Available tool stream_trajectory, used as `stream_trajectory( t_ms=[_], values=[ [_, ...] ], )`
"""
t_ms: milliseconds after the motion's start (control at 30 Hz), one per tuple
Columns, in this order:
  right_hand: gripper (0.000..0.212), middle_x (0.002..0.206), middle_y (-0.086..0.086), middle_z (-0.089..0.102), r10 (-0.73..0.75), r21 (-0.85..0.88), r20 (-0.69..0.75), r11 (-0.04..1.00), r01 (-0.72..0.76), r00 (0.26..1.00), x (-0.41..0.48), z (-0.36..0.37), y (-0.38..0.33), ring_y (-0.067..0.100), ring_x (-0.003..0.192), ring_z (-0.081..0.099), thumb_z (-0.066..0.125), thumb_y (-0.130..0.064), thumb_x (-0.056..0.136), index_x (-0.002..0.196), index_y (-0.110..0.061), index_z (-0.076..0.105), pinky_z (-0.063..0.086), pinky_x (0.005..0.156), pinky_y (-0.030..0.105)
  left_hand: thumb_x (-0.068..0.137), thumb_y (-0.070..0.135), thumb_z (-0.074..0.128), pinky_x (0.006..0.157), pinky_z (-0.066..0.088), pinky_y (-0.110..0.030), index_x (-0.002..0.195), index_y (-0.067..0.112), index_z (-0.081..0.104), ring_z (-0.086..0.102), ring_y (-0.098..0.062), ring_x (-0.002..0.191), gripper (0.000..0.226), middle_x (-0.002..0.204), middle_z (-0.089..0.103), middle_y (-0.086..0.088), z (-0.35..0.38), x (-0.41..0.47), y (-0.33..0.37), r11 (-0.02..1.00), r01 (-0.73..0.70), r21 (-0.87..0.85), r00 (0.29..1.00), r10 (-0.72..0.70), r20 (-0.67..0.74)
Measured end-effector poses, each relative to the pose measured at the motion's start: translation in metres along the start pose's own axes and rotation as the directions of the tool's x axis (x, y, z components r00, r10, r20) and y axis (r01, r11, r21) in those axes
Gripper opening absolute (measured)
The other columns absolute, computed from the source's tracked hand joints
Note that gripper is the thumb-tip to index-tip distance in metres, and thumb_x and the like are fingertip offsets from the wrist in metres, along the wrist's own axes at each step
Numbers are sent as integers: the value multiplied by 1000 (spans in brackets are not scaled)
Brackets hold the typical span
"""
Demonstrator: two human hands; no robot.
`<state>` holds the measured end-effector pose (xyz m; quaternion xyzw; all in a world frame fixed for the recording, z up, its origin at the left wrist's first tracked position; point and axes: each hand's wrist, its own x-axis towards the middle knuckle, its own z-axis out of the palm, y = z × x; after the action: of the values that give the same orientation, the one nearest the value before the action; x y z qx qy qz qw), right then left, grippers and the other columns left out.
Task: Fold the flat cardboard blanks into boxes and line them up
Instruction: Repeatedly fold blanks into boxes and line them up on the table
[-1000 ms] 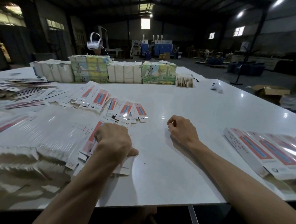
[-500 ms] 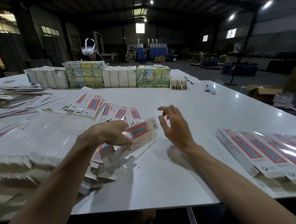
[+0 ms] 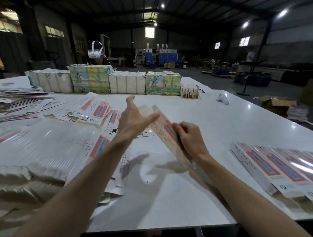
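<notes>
A white cardboard blank (image 3: 163, 129) with a red and blue print is held tilted above the white table (image 3: 194, 190), blurred by motion. My right hand (image 3: 188, 137) grips its lower half, fingers curled round the edge. My left hand (image 3: 134, 120) is spread with straight fingers against the blank's upper end, thumb pointing up. A heap of flat blanks (image 3: 92, 112) lies to the left. A row of folded boxes (image 3: 274, 168) lies side by side at the right edge.
Bundles of wrapped stock (image 3: 126, 82) stand in a line across the far side, with a person wearing a white headset (image 3: 95, 51) behind them. A shiny plastic-wrapped stack (image 3: 36, 146) fills the near left. A small white object (image 3: 223, 99) lies far right.
My left hand lifted a blank off the heap and brought it to the middle. My right hand rose from the table and took hold of it; my left hand has spread out.
</notes>
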<state>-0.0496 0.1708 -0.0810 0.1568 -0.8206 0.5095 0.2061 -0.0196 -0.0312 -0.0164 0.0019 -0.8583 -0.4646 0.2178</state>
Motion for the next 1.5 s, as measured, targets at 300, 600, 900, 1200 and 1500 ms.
stream_trajectory(
  t_ms=[300,600,900,1200,1500],
  values=[
    [39,90,6,81,226,272,326,907,-320,918,-7,9,3,26,78,80,59,-45,107,102,-11,74,60,63,26,109,45,53,79,65,-43,122,9,72,79,-28,100,44,112,80,-10,60,-14,-33,517,513,-685,858,-280,432],
    [15,86,-3,67,-200,-115,-164,976,183,966,-1,8,4,16,77,67,57,-28,109,111,-14,64,59,69,35,99,81,28,69,65,-43,118,13,71,79,-36,95,82,106,80,-15,53,-27,-37,416,648,-638,760,-299,577],
    [30,148,-3,40,-243,-228,174,933,279,954,-4,10,-2,14,140,35,59,-34,107,131,-19,69,56,101,40,105,68,38,47,56,-27,71,20,74,69,-20,48,69,62,71,-5,50,-30,-33,610,571,-549,807,-292,514],
    [11,143,-7,57,8,448,189,889,-93,982,1,6,-10,23,117,66,68,-20,102,104,-13,76,59,91,34,97,79,40,58,60,-34,111,5,66,75,-24,68,80,81,76,-10,59,-28,-28,643,592,-486,745,-207,634],
    [42,133,3,63,87,432,182,888,-159,979,-2,15,-4,23,126,64,74,-45,94,133,-35,59,52,110,47,98,75,45,49,51,-24,98,9,57,51,-14,53,67,73,49,-5,63,-21,-35,272,748,-605,652,-134,746]
  ],
)
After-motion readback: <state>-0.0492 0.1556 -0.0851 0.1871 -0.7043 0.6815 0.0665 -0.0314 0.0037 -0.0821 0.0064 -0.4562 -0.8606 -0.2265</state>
